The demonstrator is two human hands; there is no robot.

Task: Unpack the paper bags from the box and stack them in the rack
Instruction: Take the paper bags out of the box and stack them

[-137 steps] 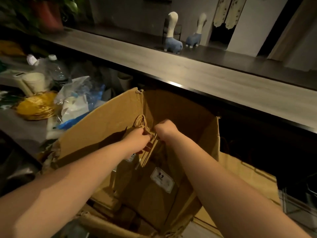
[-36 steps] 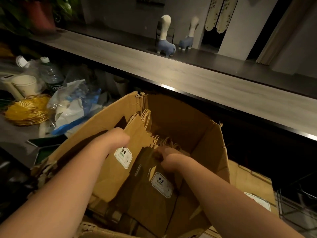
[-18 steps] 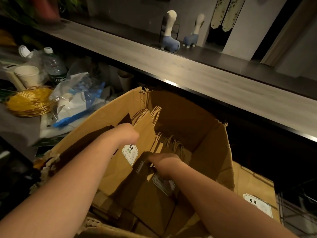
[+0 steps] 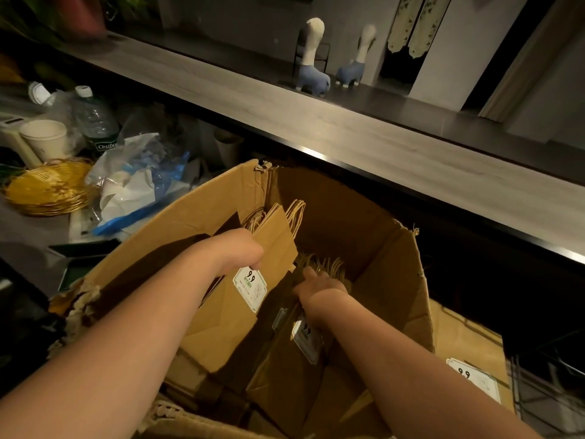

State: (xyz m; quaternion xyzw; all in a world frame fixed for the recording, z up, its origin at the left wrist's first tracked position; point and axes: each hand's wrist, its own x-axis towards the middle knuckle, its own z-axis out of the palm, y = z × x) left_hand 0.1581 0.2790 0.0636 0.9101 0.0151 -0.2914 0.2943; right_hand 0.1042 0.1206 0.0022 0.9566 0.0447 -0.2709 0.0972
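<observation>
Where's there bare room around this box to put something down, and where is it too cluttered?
The long wooden counter behind the cardboard box is bare from its near edge to the two blue animal figures. Left of the box is crowded: yellow wire basket, paper cup, water bottle, plastic bags. Inside, paper bags and both hands fill it.

1. Grey table [image 4: 34, 248] sits at 9 o'clock, pretty cluttered.
2. On it: a gold wire basket [image 4: 47, 191], a white paper cup [image 4: 46, 139], a water bottle [image 4: 95, 122].
3. Crumpled plastic bags [image 4: 139, 175] lie at 10 o'clock, just beside the basket.
</observation>
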